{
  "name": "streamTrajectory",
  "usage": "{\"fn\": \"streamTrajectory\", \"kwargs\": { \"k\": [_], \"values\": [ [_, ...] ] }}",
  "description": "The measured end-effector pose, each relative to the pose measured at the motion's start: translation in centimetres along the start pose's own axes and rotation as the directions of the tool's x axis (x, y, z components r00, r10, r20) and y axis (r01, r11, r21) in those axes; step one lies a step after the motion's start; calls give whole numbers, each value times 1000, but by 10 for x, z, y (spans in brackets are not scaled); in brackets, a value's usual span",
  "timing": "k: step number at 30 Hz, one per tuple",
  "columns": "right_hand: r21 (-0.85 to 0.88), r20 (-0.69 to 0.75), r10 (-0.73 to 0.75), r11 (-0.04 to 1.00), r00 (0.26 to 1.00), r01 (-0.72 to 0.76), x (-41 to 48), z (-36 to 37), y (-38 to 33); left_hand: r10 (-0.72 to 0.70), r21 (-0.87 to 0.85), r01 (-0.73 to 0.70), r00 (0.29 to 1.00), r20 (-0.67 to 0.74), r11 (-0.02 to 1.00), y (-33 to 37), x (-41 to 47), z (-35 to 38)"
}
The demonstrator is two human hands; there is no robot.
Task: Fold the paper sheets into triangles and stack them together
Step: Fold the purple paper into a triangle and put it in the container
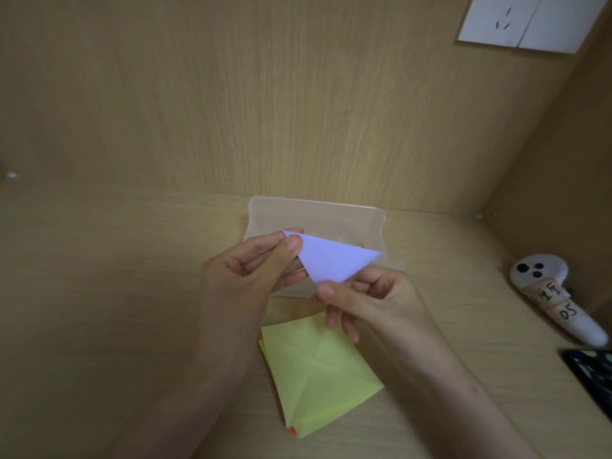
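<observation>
Our left hand (pixel 255 270) pinches the purple triangle (pixel 334 263) at its 10 o'clock corner; our right hand (pixel 371 299) pinches its 6 o'clock corner. The yellow sheet stack (pixel 318 372) lies at 6 o'clock.

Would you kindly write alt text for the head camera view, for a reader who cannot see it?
A left hand and a right hand pinch two corners of a lilac paper triangle above a wooden desk. Below it lie a clear plastic box and a stack of square sheets, yellow-green on top. A white controller lies at the right.
</observation>
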State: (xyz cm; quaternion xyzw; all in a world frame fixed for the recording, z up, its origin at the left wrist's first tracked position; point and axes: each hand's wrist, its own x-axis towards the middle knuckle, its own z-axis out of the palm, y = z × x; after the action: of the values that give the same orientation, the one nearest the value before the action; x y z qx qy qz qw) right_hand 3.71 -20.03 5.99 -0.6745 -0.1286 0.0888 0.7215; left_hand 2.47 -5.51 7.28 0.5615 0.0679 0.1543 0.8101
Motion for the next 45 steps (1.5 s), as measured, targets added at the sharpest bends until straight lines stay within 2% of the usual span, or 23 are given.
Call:
{"fn": "streamTrajectory", "kwargs": {
  "k": [3,10,18,22,27,32,35,39,43,45],
  "values": [
    [-4,46,17,1000,999,-17,-1,4,0,16,-14,-16,1000,-8,1000,-1,-1,0],
    [54,18,25,998,1000,-26,0,4,0,-36,-80,36,999,3,996,-7,3,-2],
    [162,-93,0,987,996,15,3,6,8,-36,-118,36,999,-2,992,-10,4,-4],
    [141,-118,-11,990,993,27,2,6,6,-37,-131,36,999,-3,991,-12,4,-4],
    [134,-172,-11,990,985,34,2,4,1,-23,-145,31,998,61,989,-11,2,-4],
    [199,-275,-58,973,960,116,2,0,-3,-40,-97,56,986,160,994,-11,-1,-3],
    [153,-293,-99,977,951,148,1,-2,-5,-53,-32,61,975,216,998,-10,0,-4],
    [-8,-169,-120,993,978,120,-2,-7,-11,63,104,-89,972,226,991,-8,5,-9],
    [-151,-33,-120,982,992,114,-3,-5,-3,53,332,-162,948,313,929,-7,8,-11],
    [-213,-4,-123,970,992,120,-4,-3,0,29,364,-158,941,338,918,-7,7,-10]
  ]
}}
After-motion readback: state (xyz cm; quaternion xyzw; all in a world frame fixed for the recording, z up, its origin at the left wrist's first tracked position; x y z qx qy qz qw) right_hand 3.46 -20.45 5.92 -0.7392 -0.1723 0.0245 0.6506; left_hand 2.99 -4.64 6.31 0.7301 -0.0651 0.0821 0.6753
